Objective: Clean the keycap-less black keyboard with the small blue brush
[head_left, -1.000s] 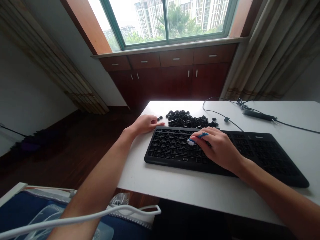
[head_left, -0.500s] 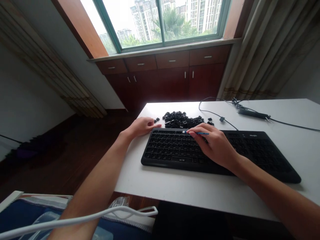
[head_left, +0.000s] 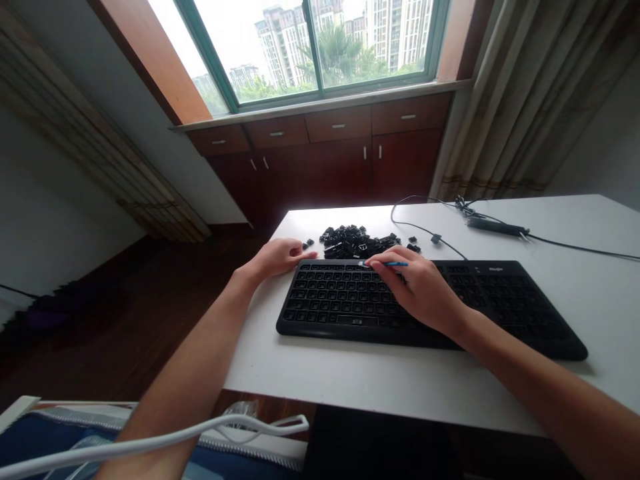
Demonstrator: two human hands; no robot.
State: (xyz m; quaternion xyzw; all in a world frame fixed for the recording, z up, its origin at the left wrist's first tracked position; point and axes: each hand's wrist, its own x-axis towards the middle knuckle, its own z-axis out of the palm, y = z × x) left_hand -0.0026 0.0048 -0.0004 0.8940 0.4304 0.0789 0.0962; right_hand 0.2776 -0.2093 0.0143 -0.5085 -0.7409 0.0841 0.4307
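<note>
A black keyboard [head_left: 345, 329] with its keycaps off lies on the white table, its bare key sockets showing. My right hand [head_left: 417, 283] is over its middle, closed on a slim blue brush [head_left: 397, 264] that looks like a toothbrush. The brush's whitish head touches or hovers just above the top row of sockets. At the keyboard's far left corner, my left hand [head_left: 280, 257] has curled fingers and grips the rear edge, one digit lying along it. Behind the keyboard is a heap of loose black keycaps [head_left: 345, 243], close to both hands.
A few stray keycaps [head_left: 413, 247] lie beside the heap. The keyboard's cable [head_left: 410, 221] loops back across the table [head_left: 350, 373] to a dark bundled cord piece [head_left: 497, 227]. In front at lower left, a white bar [head_left: 165, 445] crosses above blue fabric.
The view has shifted slightly, so everything sits a little to the left. Along the top row, the brush stays in nearly the same place, and both hands keep their hold.
</note>
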